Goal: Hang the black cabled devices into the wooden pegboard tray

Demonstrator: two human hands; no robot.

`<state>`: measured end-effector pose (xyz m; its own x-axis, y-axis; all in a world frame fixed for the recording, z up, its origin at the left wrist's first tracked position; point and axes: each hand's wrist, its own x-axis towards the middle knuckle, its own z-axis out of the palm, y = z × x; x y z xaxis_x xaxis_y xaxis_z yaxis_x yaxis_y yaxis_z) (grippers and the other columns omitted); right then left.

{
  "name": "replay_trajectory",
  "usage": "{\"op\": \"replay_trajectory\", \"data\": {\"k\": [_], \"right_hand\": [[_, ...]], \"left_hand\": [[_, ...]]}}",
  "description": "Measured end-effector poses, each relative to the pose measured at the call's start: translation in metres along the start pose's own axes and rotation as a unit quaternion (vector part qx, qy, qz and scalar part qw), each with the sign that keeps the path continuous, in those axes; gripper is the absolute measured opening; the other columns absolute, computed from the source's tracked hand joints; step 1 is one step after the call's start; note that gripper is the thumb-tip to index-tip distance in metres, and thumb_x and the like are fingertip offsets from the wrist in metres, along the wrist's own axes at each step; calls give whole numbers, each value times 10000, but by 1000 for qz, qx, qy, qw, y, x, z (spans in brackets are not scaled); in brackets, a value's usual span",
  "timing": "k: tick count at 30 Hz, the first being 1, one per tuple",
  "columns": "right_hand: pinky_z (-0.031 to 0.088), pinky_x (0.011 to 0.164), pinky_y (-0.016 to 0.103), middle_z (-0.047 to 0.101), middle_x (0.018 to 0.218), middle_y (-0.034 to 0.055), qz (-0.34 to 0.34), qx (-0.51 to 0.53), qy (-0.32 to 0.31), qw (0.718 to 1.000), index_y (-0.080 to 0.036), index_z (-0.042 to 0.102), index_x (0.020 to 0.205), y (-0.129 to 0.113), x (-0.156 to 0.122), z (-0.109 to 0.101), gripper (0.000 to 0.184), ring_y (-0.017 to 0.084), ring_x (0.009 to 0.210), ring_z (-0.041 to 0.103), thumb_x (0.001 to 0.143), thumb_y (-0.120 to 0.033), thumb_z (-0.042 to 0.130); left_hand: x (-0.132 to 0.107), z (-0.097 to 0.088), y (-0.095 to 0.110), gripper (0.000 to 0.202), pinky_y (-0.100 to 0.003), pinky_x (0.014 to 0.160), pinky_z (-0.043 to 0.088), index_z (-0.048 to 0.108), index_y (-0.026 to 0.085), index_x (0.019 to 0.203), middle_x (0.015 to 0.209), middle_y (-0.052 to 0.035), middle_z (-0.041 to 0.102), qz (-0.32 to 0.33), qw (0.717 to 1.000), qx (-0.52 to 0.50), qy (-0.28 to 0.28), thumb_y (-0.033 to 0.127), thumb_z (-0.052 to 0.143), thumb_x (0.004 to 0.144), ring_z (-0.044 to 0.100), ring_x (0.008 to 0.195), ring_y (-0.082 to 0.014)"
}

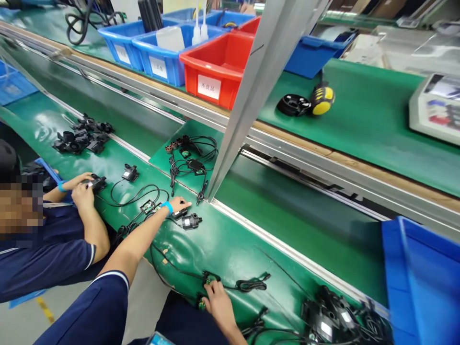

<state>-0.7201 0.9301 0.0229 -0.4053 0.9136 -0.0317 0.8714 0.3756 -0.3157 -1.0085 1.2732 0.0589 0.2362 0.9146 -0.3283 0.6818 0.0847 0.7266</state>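
Observation:
My left hand (178, 204), with a blue band (167, 207) at the wrist, reaches out and closes around a small black pump (179, 213). Right beside it lies another black pump (191, 221) with a white label and a stub outlet. Near the bench's front edge, my right hand (220, 306) has its fingers curled on a green circuit board (212, 278) in a black casing. A second bit of green board (201, 304) shows by the thumb; the fingers partly hide both. Black cables run from the casing, one ending in a coiled bundle (251, 283).
At left, a co-worker's hands (83, 189) hold a black pump. Black parts (84, 134) are piled beyond. More labelled pumps and cables (332, 316) lie at lower right by a blue bin (420, 278). A metal post (251, 91) rises before the shelf with a red bin (219, 62).

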Motion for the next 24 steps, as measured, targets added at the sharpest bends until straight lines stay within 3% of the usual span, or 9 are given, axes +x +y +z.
{"op": "replay_trajectory", "data": {"k": [4,7,9,11,14,17,20,22,24], "right_hand": [[581,625,259,654,859,35,-79,-71,37,994,-211,672,1040,-3,4,21,393,218,829,660,754,42,578],[592,637,276,665,857,50,-90,-97,74,988,-197,670,1057,0,3,34,431,224,818,663,725,54,558],[608,658,306,669,847,48,-86,-100,90,987,-204,673,1029,2,3,38,419,228,797,663,710,47,568],[619,671,327,672,844,44,-82,-98,94,987,-211,675,1015,2,3,38,409,234,792,666,701,37,588],[623,690,328,681,869,43,-79,-99,77,989,-216,676,1043,1,3,33,415,232,810,673,712,25,605],[629,742,349,696,921,53,-68,-114,43,990,-219,680,1091,-2,1,27,437,241,859,683,734,19,592],[626,718,320,706,949,55,-74,-117,21,990,-220,682,1130,-5,2,25,485,237,893,693,752,49,540],[607,639,271,714,979,65,-80,-111,22,990,-213,687,1133,-4,3,28,519,239,935,699,742,82,514],[601,608,258,719,1003,78,-76,-107,40,991,-201,700,1111,1,2,32,525,253,976,696,724,103,519]], "left_hand": [[-5,-8,8,610,-343,833,488,681,197,788,826,-71,690,8,998,38,52,705,362,896,619,833,-242],[-12,-17,21,547,-366,853,476,666,188,868,842,-74,665,42,993,94,58,698,469,870,595,869,-255],[-19,-19,32,493,-383,879,466,685,187,1002,1006,-110,680,118,975,189,-1,635,644,800,590,978,-286],[-25,-15,44,459,-415,912,449,668,241,1192,1225,-135,657,201,931,293,-84,493,696,809,574,1093,-317],[-31,4,57,343,-490,980,394,693,309,1176,1193,-135,710,252,892,343,-151,251,642,842,550,1155,-339],[-28,33,68,123,-590,1037,308,720,222,775,860,-203,739,210,936,248,-136,123,648,775,551,1139,-389],[-22,60,83,290,-676,1034,262,567,206,487,670,-233,679,149,972,148,-101,170,710,737,570,1089,-451],[-23,68,94,314,-670,1032,294,578,215,488,663,-222,678,130,982,112,-78,266,752,744,596,1059,-444],[-32,62,104,243,-607,1043,359,669,211,618,766,-193,718,108,991,64,-46,374,773,766,627,1041,-381]]}}
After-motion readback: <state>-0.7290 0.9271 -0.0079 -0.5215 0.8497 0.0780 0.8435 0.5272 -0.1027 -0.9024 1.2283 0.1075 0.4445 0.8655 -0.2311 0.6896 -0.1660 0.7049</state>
